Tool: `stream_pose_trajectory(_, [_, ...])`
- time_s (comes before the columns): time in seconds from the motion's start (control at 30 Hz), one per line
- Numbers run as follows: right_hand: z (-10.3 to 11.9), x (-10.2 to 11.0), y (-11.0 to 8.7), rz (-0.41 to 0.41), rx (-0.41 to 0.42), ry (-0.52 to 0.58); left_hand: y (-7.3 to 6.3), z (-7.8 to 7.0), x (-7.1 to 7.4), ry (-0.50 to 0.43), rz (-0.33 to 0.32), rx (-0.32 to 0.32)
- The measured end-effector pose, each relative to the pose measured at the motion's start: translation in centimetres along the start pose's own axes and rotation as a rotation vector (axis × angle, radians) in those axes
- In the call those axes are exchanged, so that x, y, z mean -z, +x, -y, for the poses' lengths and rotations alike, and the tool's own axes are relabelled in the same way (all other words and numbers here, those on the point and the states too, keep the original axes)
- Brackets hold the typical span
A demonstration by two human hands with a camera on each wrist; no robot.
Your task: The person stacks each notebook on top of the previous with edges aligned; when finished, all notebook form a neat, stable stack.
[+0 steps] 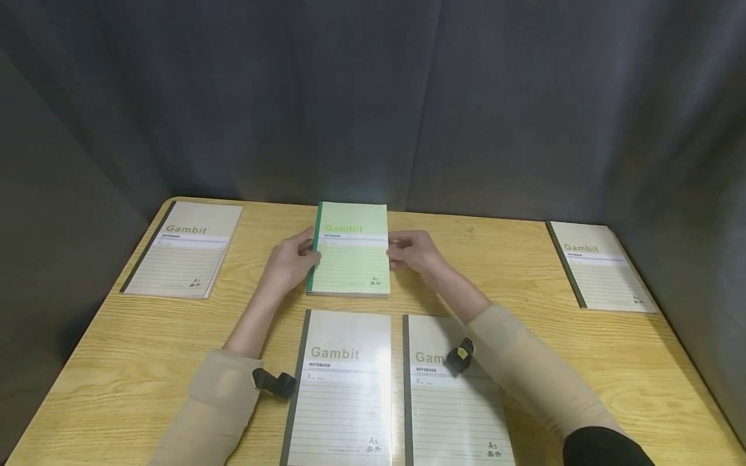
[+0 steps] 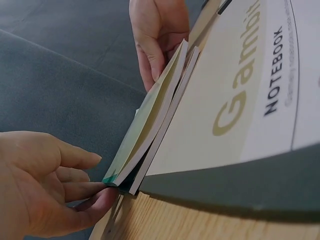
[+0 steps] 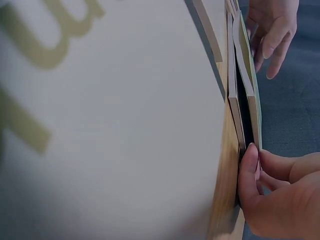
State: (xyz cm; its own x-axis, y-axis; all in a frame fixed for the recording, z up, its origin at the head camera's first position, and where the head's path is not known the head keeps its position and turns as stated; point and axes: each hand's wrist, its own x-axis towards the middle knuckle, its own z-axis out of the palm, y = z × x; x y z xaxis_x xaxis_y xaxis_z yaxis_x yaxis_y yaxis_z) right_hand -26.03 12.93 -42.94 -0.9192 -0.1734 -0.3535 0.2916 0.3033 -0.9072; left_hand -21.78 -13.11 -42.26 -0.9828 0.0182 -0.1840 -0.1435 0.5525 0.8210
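A green-covered notebook (image 1: pixel 351 265) with a teal spine is at the back middle of the table, over another notebook (image 3: pixel 234 75) seen edge-on. A narrow dark gap shows between the two in both wrist views. My left hand (image 1: pixel 287 262) holds the spine side, thumb and fingertips at the spine's near part (image 2: pixel 111 179). From the other side, my right hand (image 1: pixel 416 251) pinches the right edge between thumb and fingers (image 3: pixel 250 165). The lower notebook is mostly hidden beneath the green one in the head view.
Two white notebooks with grey spines, one on the left (image 1: pixel 344 401) and one on the right (image 1: pixel 454 414), lie in front, the second partly under my right sleeve. More white notebooks lie at the far left (image 1: pixel 180 259) and far right (image 1: pixel 603 272). A dark curtain (image 1: pixel 361 97) hangs behind the table.
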Motion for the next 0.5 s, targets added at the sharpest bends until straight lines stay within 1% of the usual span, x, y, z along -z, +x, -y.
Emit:
stream_pose_trajectory(0.13, [-0.02, -0.2, 0.08, -0.014, 0.014, -0.041, -0.03, -0.1, 0.01, -0.004, 0.009, -0.003])
stream_pose_trajectory(0.33, [-0.04, -0.46, 0.07, -0.041, 0.039, -0.119, 0.03, -0.11, 0.02, 0.001, 0.038, -0.007])
stream_pose_trajectory(0.5, [-0.02, -0.51, -0.16, -0.025, 0.054, -0.159, 0.09, -0.05, -0.1, 0.006, 0.05, 0.0])
